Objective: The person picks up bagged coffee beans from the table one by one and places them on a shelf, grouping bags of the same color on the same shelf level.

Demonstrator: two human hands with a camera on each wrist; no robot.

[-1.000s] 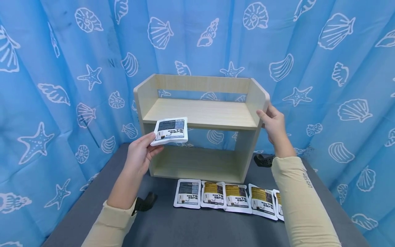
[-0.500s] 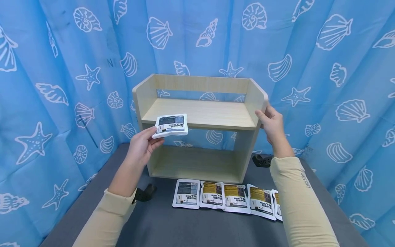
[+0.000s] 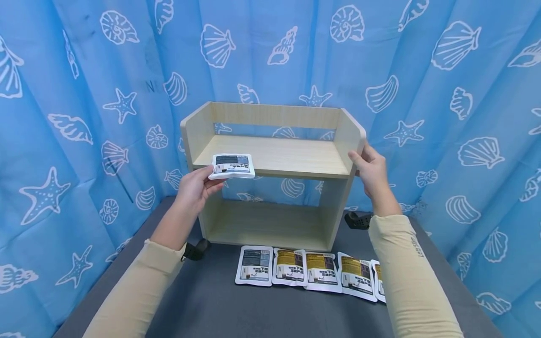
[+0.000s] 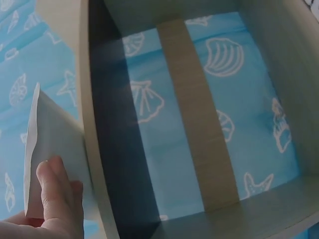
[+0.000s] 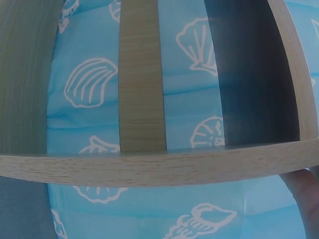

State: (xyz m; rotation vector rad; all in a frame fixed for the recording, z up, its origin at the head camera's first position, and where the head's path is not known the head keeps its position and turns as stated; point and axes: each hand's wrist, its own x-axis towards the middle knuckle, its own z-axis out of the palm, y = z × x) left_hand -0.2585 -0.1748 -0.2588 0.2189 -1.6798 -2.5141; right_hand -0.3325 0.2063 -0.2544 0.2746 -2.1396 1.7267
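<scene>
My left hand (image 3: 194, 190) pinches a flat white pouch with a dark blue label (image 3: 233, 165) by its left edge. The pouch is level, label up, at the front left edge of a wooden shelf unit's upper board (image 3: 279, 151). In the left wrist view, the pouch's plain underside (image 4: 62, 144) and the fingers (image 4: 52, 189) are beside that board; whether they touch I cannot tell. My right hand (image 3: 373, 172) grips the shelf unit's right side panel (image 3: 350, 141), thumb at the front edge. The right wrist view has only part of this hand (image 5: 301, 194) behind the panel.
On the dark grey table (image 3: 279, 317), a row of pouches lies before the shelf unit: one dark blue-labelled pouch (image 3: 255, 266) at left, then several yellow-labelled pouches (image 3: 323, 271). The right sleeve (image 3: 410, 277) partly covers the last one. A blue shell-print curtain (image 3: 270, 61) hangs behind.
My left hand has raised the pouch and moved it forward to the upper board's edge, and the pouch has tipped flatter. My right hand keeps its grip on the side panel.
</scene>
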